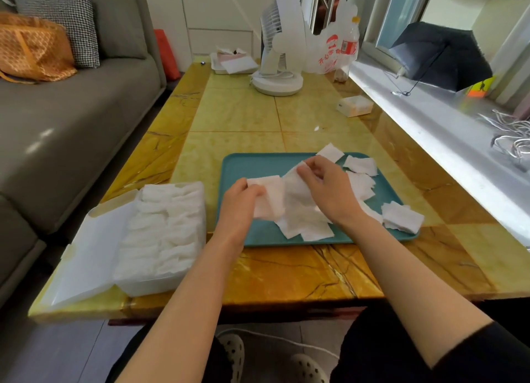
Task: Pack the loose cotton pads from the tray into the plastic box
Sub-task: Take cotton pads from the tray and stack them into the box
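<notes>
A teal tray point(243, 164) lies on the yellow table, with several loose white cotton pads point(361, 166) scattered across its middle and right side. My left hand point(239, 202) is over the tray's left part and holds a small stack of pads point(269, 194) upright. My right hand point(329, 187) hovers over the middle pile and pinches a pad point(295, 176) at its top edge, close beside the stack. To the left of the tray stands the clear plastic box point(160, 282), its lid point(86, 259) folded open to the left, filled with rows of pads point(163, 227).
A white desk fan point(276, 64) stands at the table's far end, with a plastic bag point(329, 47) and a bottle point(348, 47) beside it. A small box point(355, 105) sits near the window sill on the right. A grey sofa point(71, 118) runs along the left.
</notes>
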{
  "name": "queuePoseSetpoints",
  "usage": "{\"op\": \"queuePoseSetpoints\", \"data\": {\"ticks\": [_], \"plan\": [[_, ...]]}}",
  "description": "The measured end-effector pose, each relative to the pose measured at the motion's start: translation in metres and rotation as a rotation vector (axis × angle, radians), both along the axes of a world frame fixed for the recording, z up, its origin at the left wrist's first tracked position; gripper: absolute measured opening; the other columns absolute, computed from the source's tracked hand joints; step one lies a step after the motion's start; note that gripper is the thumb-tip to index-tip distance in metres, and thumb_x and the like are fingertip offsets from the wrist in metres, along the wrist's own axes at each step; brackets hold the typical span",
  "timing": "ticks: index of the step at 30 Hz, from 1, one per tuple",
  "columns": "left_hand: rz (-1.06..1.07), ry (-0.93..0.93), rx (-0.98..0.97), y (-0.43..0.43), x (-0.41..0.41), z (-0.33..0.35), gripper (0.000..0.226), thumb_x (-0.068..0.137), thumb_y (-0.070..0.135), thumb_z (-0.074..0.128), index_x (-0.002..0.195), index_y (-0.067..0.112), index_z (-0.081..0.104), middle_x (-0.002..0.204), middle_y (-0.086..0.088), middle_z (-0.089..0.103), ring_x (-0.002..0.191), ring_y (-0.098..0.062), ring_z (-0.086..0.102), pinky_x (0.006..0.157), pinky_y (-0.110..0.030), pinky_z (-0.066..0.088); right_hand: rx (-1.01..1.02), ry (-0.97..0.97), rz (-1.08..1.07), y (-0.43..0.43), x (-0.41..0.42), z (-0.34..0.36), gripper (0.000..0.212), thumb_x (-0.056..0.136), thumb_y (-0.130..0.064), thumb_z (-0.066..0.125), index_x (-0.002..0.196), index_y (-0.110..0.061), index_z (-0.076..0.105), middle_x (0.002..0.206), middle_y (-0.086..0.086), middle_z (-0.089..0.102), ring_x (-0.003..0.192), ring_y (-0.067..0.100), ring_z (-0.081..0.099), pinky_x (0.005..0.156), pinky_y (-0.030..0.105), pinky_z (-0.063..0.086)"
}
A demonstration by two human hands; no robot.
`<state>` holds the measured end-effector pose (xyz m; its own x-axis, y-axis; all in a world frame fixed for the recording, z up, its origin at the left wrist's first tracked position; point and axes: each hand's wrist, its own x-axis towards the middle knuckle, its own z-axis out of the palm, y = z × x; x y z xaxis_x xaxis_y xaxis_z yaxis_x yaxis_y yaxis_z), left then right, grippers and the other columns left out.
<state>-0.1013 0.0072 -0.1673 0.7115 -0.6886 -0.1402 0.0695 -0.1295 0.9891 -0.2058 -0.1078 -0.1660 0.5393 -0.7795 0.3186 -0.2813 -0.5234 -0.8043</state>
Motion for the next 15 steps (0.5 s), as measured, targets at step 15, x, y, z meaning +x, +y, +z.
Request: {"op": "queuePoseSetpoints", "data": {"ticks": [15], "plan": [[0.074,-0.302,0.213,-0.018,0.007,-0.015,0.028,0.092,0.011,0.045,0.067,0.015,0.035,0.068,0.002,0.037,0.058,-0.012,0.032,0.048,-0.019,0.027,0.237,-0.13,-0.13,-0.013,0.002,-0.016,0.014,0.094,-0.026,0.056,0.093,-0.016,0.066,0.082,-0.006,0.064,0.074,0.002,0.056,0.064,0.015,0.042]]}}
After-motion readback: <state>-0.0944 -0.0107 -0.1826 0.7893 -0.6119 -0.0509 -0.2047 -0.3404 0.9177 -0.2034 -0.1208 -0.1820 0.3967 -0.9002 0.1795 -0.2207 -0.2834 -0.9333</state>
